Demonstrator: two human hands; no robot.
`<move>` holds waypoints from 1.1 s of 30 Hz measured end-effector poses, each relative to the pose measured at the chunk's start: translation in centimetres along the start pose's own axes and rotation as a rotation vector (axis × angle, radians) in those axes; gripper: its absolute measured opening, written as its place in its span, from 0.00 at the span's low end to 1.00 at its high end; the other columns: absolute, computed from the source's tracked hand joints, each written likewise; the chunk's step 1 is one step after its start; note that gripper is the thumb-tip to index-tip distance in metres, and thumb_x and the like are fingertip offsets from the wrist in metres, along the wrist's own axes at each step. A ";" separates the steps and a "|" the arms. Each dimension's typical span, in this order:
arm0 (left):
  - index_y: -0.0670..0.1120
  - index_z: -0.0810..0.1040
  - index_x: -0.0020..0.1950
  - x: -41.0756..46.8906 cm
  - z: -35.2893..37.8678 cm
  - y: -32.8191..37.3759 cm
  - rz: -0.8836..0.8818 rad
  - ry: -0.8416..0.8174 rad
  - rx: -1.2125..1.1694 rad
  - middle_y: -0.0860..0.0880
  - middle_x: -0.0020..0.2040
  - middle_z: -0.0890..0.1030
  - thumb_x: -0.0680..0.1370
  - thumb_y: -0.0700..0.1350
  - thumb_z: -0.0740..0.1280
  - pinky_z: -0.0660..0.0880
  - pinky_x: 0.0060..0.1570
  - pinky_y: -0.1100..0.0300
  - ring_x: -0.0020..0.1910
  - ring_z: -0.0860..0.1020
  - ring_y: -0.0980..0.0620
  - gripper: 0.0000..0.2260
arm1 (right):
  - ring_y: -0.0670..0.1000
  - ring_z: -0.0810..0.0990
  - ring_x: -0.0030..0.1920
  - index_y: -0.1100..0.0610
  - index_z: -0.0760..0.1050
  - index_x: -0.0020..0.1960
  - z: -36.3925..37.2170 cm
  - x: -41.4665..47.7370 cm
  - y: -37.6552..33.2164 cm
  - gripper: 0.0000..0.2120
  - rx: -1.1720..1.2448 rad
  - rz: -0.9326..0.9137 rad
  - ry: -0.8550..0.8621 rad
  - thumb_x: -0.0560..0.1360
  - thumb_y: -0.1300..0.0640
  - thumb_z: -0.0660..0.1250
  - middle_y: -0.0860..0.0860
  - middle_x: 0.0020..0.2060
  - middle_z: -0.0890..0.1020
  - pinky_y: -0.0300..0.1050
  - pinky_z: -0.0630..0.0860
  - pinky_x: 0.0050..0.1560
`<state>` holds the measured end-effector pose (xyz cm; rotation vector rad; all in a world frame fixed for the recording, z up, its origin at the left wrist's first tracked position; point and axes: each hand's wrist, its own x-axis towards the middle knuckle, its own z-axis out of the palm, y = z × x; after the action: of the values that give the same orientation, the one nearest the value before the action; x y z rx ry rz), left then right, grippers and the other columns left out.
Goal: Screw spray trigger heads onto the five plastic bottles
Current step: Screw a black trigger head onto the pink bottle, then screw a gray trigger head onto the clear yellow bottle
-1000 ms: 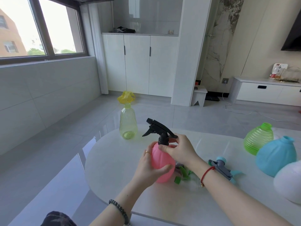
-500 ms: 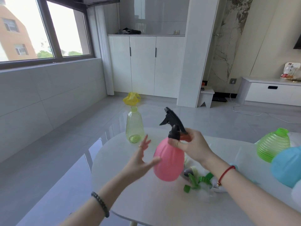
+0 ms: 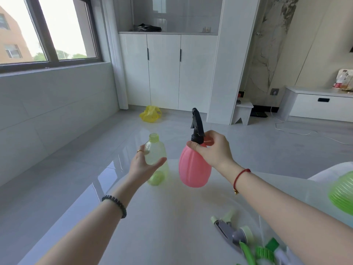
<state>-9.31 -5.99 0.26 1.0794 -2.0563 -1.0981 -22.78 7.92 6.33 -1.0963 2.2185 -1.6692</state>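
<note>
My right hand [image 3: 214,150] grips the neck of a pink bottle [image 3: 194,169] with a black spray trigger head [image 3: 197,127] on it; the bottle's base is at the white table's [image 3: 162,217] far side, whether it touches I cannot tell. My left hand [image 3: 144,165] is open, fingers spread, just in front of a headless yellow-green bottle [image 3: 155,150] standing at the table's far edge. A ribbed green bottle [image 3: 342,196] shows at the right edge. Loose grey and green trigger heads [image 3: 235,234] lie near my right forearm.
A yellow plastic bag [image 3: 150,115] lies on the grey tiled floor beyond the table. White cabinets, a pillar and a small white stool [image 3: 242,111] stand further back. A cable runs across the floor at the right.
My right hand carried the pink bottle toward the far edge, next to the yellow-green bottle. My left hand let go of it and reached to the yellow-green bottle. The view shifted forward.
</note>
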 end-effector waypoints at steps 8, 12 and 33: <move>0.62 0.66 0.59 -3.4 -4.5 -3.0 0.050 -0.129 -0.032 0.57 0.56 0.76 0.56 0.65 0.70 0.74 0.57 0.52 0.59 0.74 0.56 0.33 | 0.48 0.76 0.44 0.58 0.78 0.47 5.4 3.9 1.1 0.16 -0.020 0.048 -0.011 0.64 0.50 0.76 0.49 0.42 0.80 0.38 0.68 0.45; 0.69 0.65 0.51 -5.2 -5.3 -3.4 0.074 -0.190 -0.059 0.62 0.54 0.75 0.56 0.64 0.70 0.75 0.59 0.52 0.58 0.72 0.64 0.27 | 0.50 0.76 0.45 0.59 0.77 0.47 8.2 4.2 1.6 0.18 -0.015 0.064 0.009 0.64 0.50 0.75 0.53 0.47 0.82 0.40 0.69 0.45; 0.60 0.65 0.60 -14.7 1.3 0.5 0.144 -0.366 -0.106 0.57 0.60 0.73 0.56 0.65 0.71 0.71 0.62 0.54 0.60 0.71 0.58 0.34 | 0.52 0.75 0.59 0.54 0.74 0.59 -6.5 -7.1 3.1 0.17 -0.793 -0.029 -0.673 0.71 0.59 0.68 0.54 0.59 0.78 0.44 0.71 0.60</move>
<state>-2.89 7.16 -1.49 0.7040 -2.2810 -1.3934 -22.54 17.75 3.87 -1.5345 2.3539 -0.2471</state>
